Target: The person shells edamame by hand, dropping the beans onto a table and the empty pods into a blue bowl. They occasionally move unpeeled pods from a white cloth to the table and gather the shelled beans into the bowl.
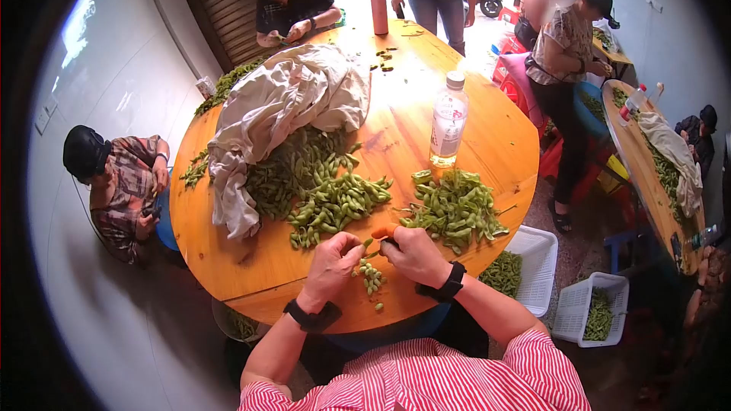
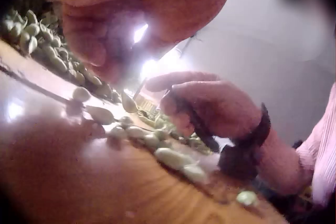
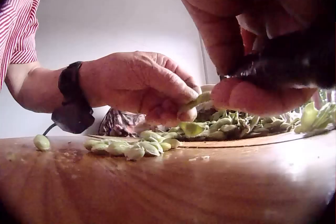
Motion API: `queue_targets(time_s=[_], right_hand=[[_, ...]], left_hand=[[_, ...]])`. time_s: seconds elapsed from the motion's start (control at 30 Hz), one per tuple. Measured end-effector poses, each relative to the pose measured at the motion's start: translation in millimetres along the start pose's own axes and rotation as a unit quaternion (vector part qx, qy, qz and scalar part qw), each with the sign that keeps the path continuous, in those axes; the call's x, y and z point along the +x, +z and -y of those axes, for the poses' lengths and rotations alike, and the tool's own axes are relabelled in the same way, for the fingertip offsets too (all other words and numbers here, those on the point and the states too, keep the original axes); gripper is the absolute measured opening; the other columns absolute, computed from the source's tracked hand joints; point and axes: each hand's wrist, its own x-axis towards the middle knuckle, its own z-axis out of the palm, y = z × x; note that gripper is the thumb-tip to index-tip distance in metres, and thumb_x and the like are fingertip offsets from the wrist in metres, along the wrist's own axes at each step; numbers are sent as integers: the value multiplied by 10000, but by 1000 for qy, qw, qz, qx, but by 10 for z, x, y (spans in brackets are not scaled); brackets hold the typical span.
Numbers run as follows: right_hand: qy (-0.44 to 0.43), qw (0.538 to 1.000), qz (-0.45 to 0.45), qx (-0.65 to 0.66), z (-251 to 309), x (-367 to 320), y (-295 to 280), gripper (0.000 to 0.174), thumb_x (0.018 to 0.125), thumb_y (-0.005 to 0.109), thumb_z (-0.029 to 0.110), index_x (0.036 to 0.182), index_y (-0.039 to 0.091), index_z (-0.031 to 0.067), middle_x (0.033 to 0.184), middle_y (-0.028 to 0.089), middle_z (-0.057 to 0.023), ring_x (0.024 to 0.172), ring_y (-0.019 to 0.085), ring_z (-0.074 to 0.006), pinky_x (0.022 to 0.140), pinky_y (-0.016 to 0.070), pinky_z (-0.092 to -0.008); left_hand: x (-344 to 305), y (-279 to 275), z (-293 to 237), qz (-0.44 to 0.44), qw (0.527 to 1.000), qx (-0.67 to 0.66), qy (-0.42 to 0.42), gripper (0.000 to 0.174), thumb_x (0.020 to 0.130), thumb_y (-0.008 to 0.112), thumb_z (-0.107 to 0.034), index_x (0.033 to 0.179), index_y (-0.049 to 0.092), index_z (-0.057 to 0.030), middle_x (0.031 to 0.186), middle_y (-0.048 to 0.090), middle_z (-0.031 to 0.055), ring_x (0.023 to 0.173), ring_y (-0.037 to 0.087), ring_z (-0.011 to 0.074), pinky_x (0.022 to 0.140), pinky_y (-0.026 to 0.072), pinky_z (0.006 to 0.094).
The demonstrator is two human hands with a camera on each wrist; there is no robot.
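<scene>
Between thumb and fingers, my left hand pinches a green soybean pod low over the table. My right hand meets it at the pod's other end, its fingers curled round a black-handled tool. The tool's working end is mostly hidden, so I cannot tell its kind. Just below the hands lies a small pile of pods, with a single pod apart from it. A larger heap of pods is beyond my left hand, and another heap beyond my right.
A crumpled pale cloth covers part of the pods on the round wooden table. A clear bottle and a pink flask stand on it. White baskets of pods sit on the floor at right. Other people work around.
</scene>
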Motion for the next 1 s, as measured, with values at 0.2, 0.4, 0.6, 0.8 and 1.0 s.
queue_targets(time_s=[0.2,0.4,0.6,0.8,1.0], right_hand=[[6,1000,21,-9,28,-17,22,200,879,591,101,1002,674,-33,810,653,-264,767,670,-391,681,529,-423],[-47,999,-5,-10,-85,-28,75,211,881,604,92,1042,669,-27,725,626,-225,594,629,-260,569,482,-352],[-29,999,4,-15,-44,-40,43,203,875,604,85,1033,672,-22,703,627,-205,575,615,-238,560,479,-340],[-22,999,4,-33,-30,-48,32,194,869,600,85,1020,676,-10,742,650,-212,629,659,-286,587,501,-359],[-49,997,-25,-53,-15,-52,93,161,870,582,105,932,651,-27,782,642,-263,755,652,-423,659,521,-470]], left_hand=[[-48,39,58,17,998,-48,-22,136,934,618,-93,997,622,28,828,630,-11,726,569,50,651,480,213],[-68,71,36,-4,997,-75,-27,173,928,620,-99,1019,657,43,808,646,-8,711,571,47,634,475,212],[-94,97,-23,-35,999,-41,3,178,914,628,-91,1000,685,54,798,675,18,699,592,54,622,490,226],[-99,125,0,-68,996,33,54,158,884,646,-80,968,693,45,792,692,90,686,641,111,621,505,253],[-121,193,-103,-90,983,107,119,129,845,692,-101,884,679,21,780,682,139,642,652,220,600,506,316]])
